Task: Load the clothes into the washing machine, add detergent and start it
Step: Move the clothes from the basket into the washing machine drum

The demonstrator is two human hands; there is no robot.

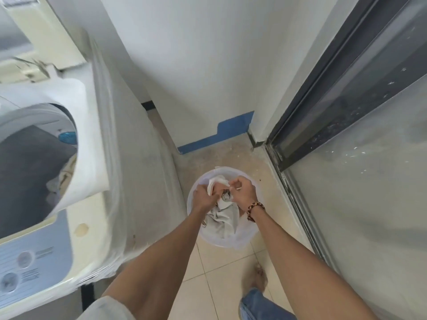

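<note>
A translucent white bucket (240,240) stands on the tiled floor and holds crumpled grey and white clothes (223,218). Both hands reach down into it. My left hand (204,197) is closed on a white garment (217,181) near the bucket's far side. My right hand (241,192), with a beaded bracelet on the wrist, grips cloth from the same pile. On the left, the top-loading washing machine (111,172) has its lid up; its drum (30,172) has dark and beige clothes in it.
A grey control panel with round buttons (25,262) sits at the machine's front. A white wall with blue skirting (221,132) is behind the bucket. A dark-framed glass sliding door (346,158) runs along the right. My bare foot (258,278) stands on the tiles.
</note>
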